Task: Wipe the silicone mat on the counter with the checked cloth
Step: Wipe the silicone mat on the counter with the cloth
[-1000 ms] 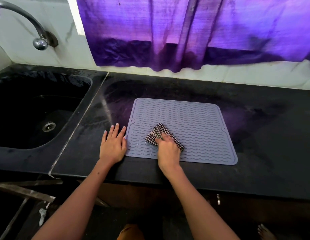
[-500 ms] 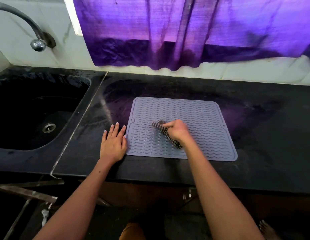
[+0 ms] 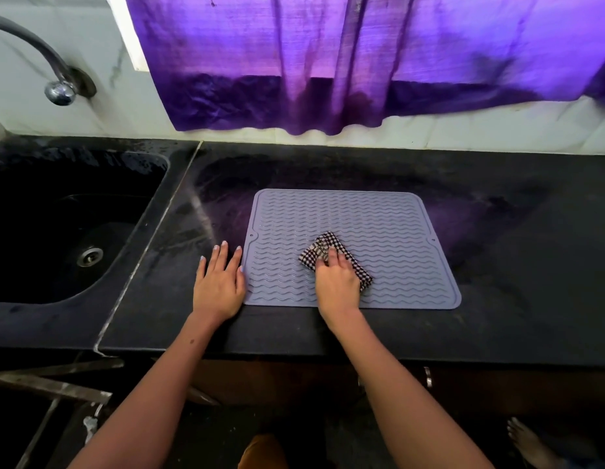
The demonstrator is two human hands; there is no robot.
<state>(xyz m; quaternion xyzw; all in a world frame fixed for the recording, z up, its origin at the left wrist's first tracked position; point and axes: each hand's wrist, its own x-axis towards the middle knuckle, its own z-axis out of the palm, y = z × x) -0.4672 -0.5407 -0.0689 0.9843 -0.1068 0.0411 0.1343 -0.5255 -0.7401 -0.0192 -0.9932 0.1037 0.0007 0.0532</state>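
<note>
two hands: right hand (image 3: 336,282) grips checked cloth (image 3: 323,253) on mat (image 3: 396,231) (sink (image 3: 74,231) leftward); left hand (image 3: 220,282) flat.

A dark sink (image 3: 74,231) (drain visible) sits left; a tap (image 3: 59,91) above, purple curtain (image 3: 362,62) behind.

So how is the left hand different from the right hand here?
The left hand lies flat with its fingers straight; the right hand has fingers bent onto the checked cloth. The left hand rests on the dark counter at the mat's left edge; the right hand is on top of the mat. The left hand holds nothing. Both are bare and palm-down.
</note>
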